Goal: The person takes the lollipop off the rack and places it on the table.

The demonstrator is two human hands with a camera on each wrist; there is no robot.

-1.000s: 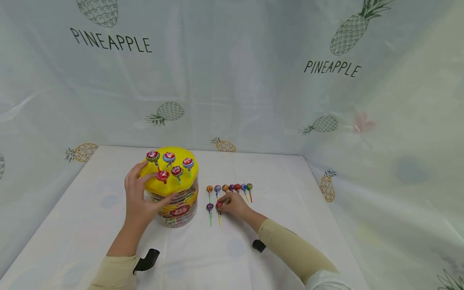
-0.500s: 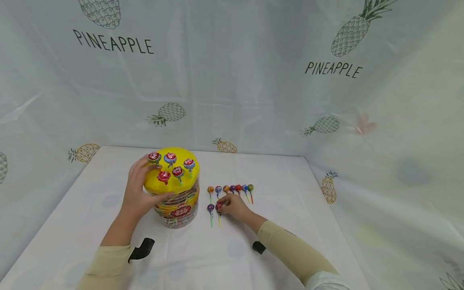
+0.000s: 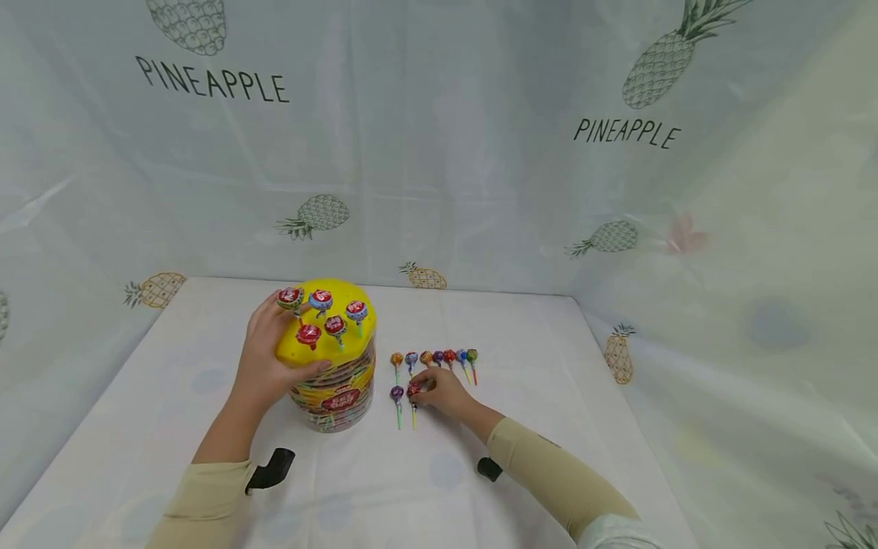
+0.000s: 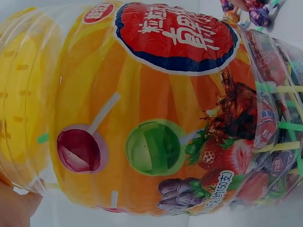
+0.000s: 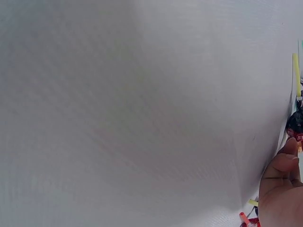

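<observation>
My left hand (image 3: 267,362) grips the upper part of a clear plastic candy jar (image 3: 341,399), thumb on the near side and fingers behind. Its yellow lid (image 3: 328,355) bears several upright lollipops (image 3: 335,325) stuck in by their sticks. In the left wrist view, the jar's fruit-printed label (image 4: 156,109) fills most of the picture. To the jar's right, my right hand (image 3: 444,390) pinches the head of a red lollipop (image 3: 413,390) lying on the table. Its dark red wrapper (image 5: 295,124) shows at the fingertips in the right wrist view. A purple lollipop (image 3: 397,393) lies just left of it.
Behind the right hand, a row of several lollipops (image 3: 449,356) lies on the white-covered table (image 3: 521,343), sticks toward me. A pineapple-print curtain (image 3: 439,152) hangs at the back and right. Dark wrist-camera mounts (image 3: 271,469) sit below both wrists.
My left hand has slid its fingers from the lid's top edge to round its far-left side. My right hand stays on the red lollipop, which has shifted very slightly left.
</observation>
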